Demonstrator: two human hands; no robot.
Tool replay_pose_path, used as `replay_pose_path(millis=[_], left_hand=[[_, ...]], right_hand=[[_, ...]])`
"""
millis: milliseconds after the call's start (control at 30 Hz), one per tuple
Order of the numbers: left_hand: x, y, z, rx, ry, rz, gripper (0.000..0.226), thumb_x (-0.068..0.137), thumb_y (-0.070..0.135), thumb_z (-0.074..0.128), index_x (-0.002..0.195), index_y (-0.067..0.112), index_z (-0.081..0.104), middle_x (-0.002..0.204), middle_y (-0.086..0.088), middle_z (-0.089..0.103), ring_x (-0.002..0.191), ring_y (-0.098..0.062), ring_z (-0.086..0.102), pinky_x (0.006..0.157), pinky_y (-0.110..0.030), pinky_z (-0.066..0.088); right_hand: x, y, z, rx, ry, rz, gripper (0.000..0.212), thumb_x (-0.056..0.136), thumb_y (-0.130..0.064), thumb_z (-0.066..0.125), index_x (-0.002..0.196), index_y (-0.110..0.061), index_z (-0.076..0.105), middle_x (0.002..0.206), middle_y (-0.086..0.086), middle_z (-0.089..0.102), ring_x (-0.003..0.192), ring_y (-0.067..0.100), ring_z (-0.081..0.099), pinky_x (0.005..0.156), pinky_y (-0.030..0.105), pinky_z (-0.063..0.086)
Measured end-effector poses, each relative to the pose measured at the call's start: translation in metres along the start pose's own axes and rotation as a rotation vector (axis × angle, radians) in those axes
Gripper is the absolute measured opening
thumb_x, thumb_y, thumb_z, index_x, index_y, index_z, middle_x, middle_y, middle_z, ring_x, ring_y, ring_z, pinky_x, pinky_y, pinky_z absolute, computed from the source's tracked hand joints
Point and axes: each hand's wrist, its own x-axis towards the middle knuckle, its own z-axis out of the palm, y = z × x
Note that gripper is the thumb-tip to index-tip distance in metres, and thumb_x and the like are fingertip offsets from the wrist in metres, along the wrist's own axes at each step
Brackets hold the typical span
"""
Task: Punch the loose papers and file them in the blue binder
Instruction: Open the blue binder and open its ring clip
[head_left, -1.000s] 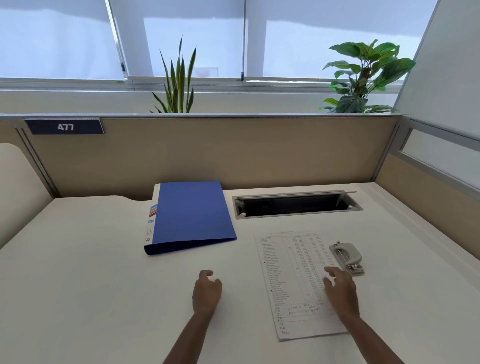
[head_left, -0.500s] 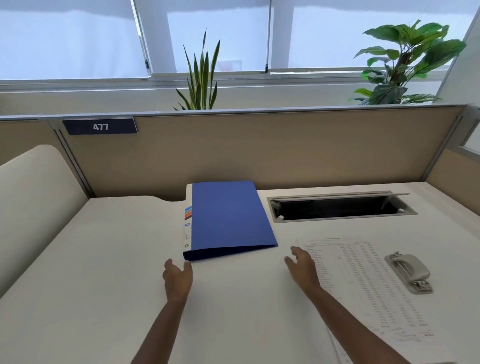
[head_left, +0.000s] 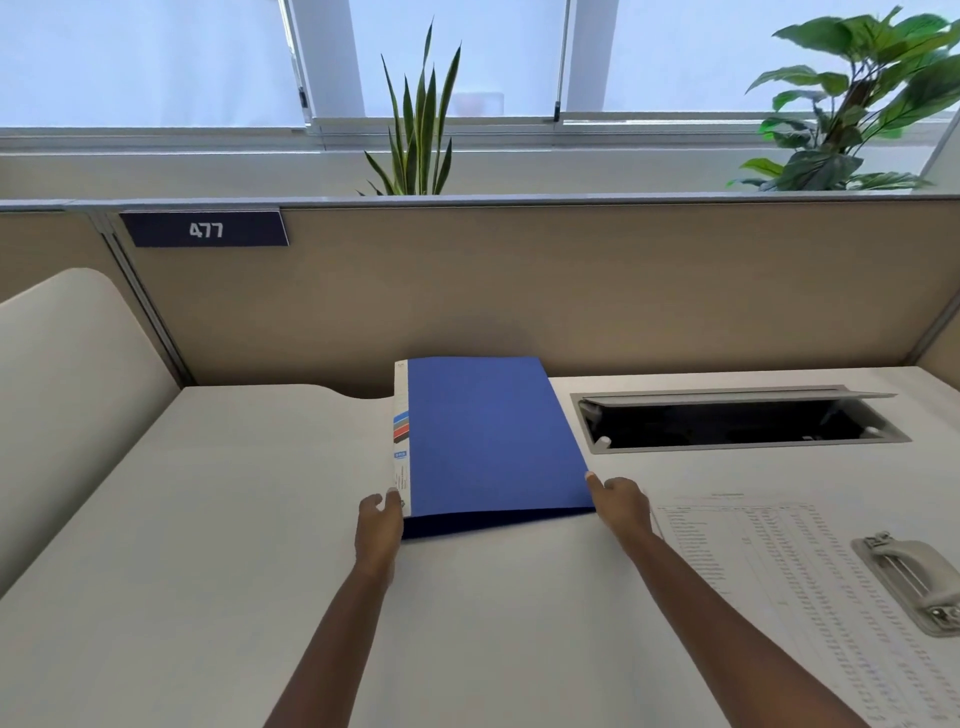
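Head camera is looking down at a white desk (head_left: 208, 545), and the blue binder (head_left: 488, 436) is lying flat and shut in the middle of it, close to the brown wall (head_left: 571, 291) at the back.

Left of the binder, the desk is showing only bare white. The left hand (head_left: 378, 525) is touching the binder's near left corner, by the white spine. Its fingers are curling around that corner, but I cannot tell if they are squeezing it yet.

The right hand (head_left: 621, 506) is touching the binder's near right corner. One finger is pointing up along the edge, and the hand is not closing on anything.

Right of the binder, a dark slot (head_left: 737, 423) with a lifted flap is sitting in the desk. Nearer than the slot, the papers (head_left: 789, 587) are lying flat, covered in small print. The gray hole punch (head_left: 909, 577) is resting on the right side of the papers.

I think the job is only just starting. The binder is not open, and I cannot see any holes in the papers. Opening the binder, punching the papers and putting them inside all seem left to do.
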Motion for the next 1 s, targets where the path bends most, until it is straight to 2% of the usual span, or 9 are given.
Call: replay_pose_path(millis=[67,133,233,367,467,567,667,800,1000], left_hand=[[0.004,0.001,0.0,-0.014,-0.019,-0.012,0.035,0.099,0.025,0.037,0.122,0.001,0.046,0.129,-0.019,0.055,0.107,-0.035,0.056,0.082,-0.04,0.05],[0.005,0.004,-0.001,-0.047,-0.045,-0.032,0.033,0.099,0.024,0.04,0.118,0.0,0.05,0.121,-0.019,0.059,0.092,-0.029,0.053,0.065,-0.033,0.044],[0.005,0.007,-0.007,-0.114,-0.083,-0.074,0.038,0.096,0.024,0.047,0.125,-0.001,0.048,0.107,-0.015,0.058,0.084,-0.025,0.052,0.059,-0.028,0.04],[-0.006,0.007,-0.016,-0.208,-0.154,-0.099,0.036,0.094,0.018,0.052,0.125,-0.001,0.049,0.105,-0.012,0.057,0.071,-0.019,0.055,0.06,-0.025,0.043],[-0.018,0.002,-0.027,-0.278,-0.174,-0.126,0.038,0.094,0.016,0.052,0.127,-0.001,0.046,0.106,-0.01,0.056,0.073,-0.019,0.055,0.063,-0.025,0.046],[-0.032,-0.006,-0.038,-0.282,-0.21,-0.134,0.032,0.094,0.017,0.052,0.122,0.003,0.047,0.093,-0.007,0.061,0.072,-0.016,0.057,0.056,-0.022,0.051],[-0.049,-0.014,-0.047,-0.271,-0.23,-0.117,0.026,0.093,0.017,0.053,0.116,0.007,0.048,0.086,-0.004,0.061,0.072,-0.014,0.059,0.053,-0.021,0.053],[-0.072,-0.024,-0.056,-0.251,-0.26,-0.114,0.016,0.092,0.015,0.054,0.106,0.007,0.05,0.083,-0.004,0.063,0.071,-0.016,0.06,0.045,-0.018,0.055],[-0.109,-0.046,-0.066,-0.164,-0.338,-0.125,0.011,0.092,0.021,0.054,0.089,0.012,0.061,0.088,-0.006,0.067,0.077,-0.019,0.061,0.067,-0.027,0.048]], right_hand=[[0.004,-0.002,-0.001,0.016,-0.022,0.06,0.047,0.094,-0.038,0.046,0.061,-0.005,0.041,0.069,0.008,0.047,0.072,0.025,0.045,0.07,0.029,0.033],[0.005,-0.003,-0.003,0.032,-0.06,0.104,0.044,0.092,-0.04,0.05,0.072,-0.001,0.051,0.082,0.013,0.053,0.078,0.027,0.049,0.071,0.03,0.036],[0.008,-0.002,-0.005,0.087,-0.112,0.141,0.046,0.088,-0.04,0.057,0.099,0.004,0.059,0.09,0.014,0.055,0.081,0.027,0.051,0.071,0.031,0.039],[0.003,-0.005,-0.013,0.155,-0.201,0.195,0.046,0.083,-0.038,0.065,0.107,0.0,0.052,0.079,0.01,0.05,0.06,0.02,0.042,0.054,0.027,0.035],[-0.006,-0.004,-0.022,0.28,-0.269,0.21,0.05,0.082,-0.031,0.069,0.115,0.003,0.052,0.097,0.012,0.055,0.081,0.027,0.052,0.067,0.032,0.044],[-0.021,-0.002,-0.035,0.478,-0.384,0.214,0.047,0.085,-0.019,0.066,0.123,0.005,0.052,0.113,0.015,0.058,0.099,0.03,0.057,0.075,0.035,0.051],[-0.038,0.004,-0.046,0.543,-0.47,0.176,0.042,0.087,-0.013,0.062,0.124,0.003,0.052,0.11,0.011,0.058,0.088,0.021,0.058,0.062,0.026,0.052],[-0.06,0.02,-0.054,0.457,-0.499,0.091,0.036,0.091,-0.016,0.057,0.124,-0.002,0.053,0.107,0.008,0.06,0.09,0.02,0.056,0.064,0.027,0.051],[-0.093,0.054,-0.068,0.523,-0.393,0.049,0.036,0.092,-0.005,0.052,0.127,-0.011,0.049,0.115,0.01,0.058,0.098,0.029,0.055,0.068,0.033,0.049]])
